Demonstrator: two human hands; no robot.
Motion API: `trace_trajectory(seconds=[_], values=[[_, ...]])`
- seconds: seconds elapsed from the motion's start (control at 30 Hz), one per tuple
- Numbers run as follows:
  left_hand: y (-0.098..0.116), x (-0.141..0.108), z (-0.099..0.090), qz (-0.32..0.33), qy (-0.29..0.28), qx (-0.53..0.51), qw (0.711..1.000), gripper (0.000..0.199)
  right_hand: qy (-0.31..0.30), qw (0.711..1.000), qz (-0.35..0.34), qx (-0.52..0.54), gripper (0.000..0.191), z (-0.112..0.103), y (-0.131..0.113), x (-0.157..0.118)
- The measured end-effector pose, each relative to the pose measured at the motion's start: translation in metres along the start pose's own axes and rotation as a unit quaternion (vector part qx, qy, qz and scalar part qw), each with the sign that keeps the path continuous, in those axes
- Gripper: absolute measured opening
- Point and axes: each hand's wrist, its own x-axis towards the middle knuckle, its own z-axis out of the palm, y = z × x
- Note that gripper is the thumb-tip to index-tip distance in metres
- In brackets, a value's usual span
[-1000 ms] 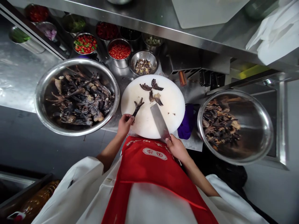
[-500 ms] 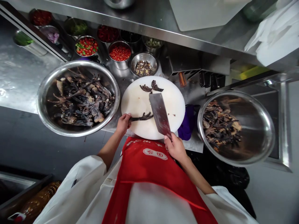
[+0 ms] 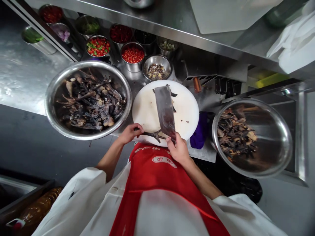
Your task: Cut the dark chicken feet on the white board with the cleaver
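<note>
A dark chicken foot (image 3: 155,135) lies low over the near edge of the round white cutting board (image 3: 142,108). My left hand (image 3: 133,132) is closed on its leg end. My right hand (image 3: 178,149) grips the handle of a cleaver (image 3: 165,111), whose wide blade points away over the board, to the right of the foot. Dark cut pieces (image 3: 173,94) show at the board's far side, partly hidden behind the blade. Two tiny scraps lie on the board's right part.
A steel bowl of dark chicken feet (image 3: 46,98) stands left, another with cut pieces (image 3: 289,141) right. Small steel pots, one of chopped red chili (image 3: 133,55), line the back under a metal shelf (image 3: 182,31). A purple cloth (image 3: 199,131) lies right of the board.
The foot in my left hand has come nearer to me, with its toes now turned differently. The cleaver has shifted over the far pieces, covering part of them. The whole view has shifted slightly.
</note>
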Motion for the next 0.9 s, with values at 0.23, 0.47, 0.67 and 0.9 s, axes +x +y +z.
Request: trace_trajectory(seconds=[0.23, 0.47, 0.67, 0.9], values=[[-0.014, 0.024, 0.015, 0.214, 0.213, 0.223, 0.927, 0.021, 0.087, 0.996, 0.004, 0.03, 0.023, 0.004, 0.002, -0.004], [-0.059, 0.027, 0.043, 0.192, 0.262, 0.342, 0.882, 0.029, 0.016, 0.994, -0.061, -0.085, 0.032, 0.03, -0.002, 0.024], [-0.061, 0.021, 0.042, 0.222, 0.256, 0.296, 0.893, 0.024, -0.071, 0.968, -0.051, -0.235, 0.03, 0.045, -0.017, 0.065], [-0.063, 0.033, 0.044, 0.231, 0.241, 0.279, 0.9, 0.025, 0.151, 0.975, -0.112, -0.118, 0.036, 0.006, -0.064, 0.063]])
